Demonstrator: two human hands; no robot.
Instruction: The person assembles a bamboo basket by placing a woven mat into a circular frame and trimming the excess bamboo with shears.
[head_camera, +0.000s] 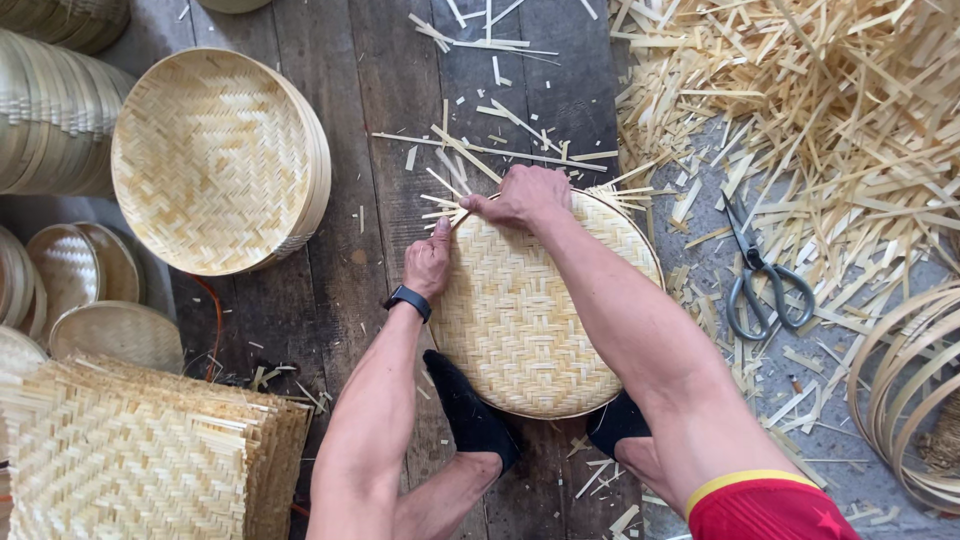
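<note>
Bamboo weave is being worked on a dark plank floor (400, 90), where a round woven tray (520, 320) is being held flat between two feet in black socks (470, 415), roughly at the middle of the view. The right hand (525, 195) is being pressed on the tray's far rim, its grip being closed around the loose strip ends (445, 208) that are sticking out past the edge there. The left hand (428, 262) is being kept against the tray's left rim just below, the thumb being pointed up toward the right hand's fingers and the grip being curled shut against the weave; a black wristband (408, 300) is being worn on that wrist. A red sleeve with a yellow edge (765, 505) is being shown at the lower right. To the right of the tray, well apart from both hands, a pair of grey-handled scissors (762, 275) is lying among a heap of bamboo offcuts (800, 110). Bent bamboo hoops (905, 395) are being kept at the far right edge. At the upper left, a finished round tray (210, 160) is being leaned against a row of similar ones (45, 120), and a stack of flat square woven mats (130, 450) is being stored at the lower left.
</note>
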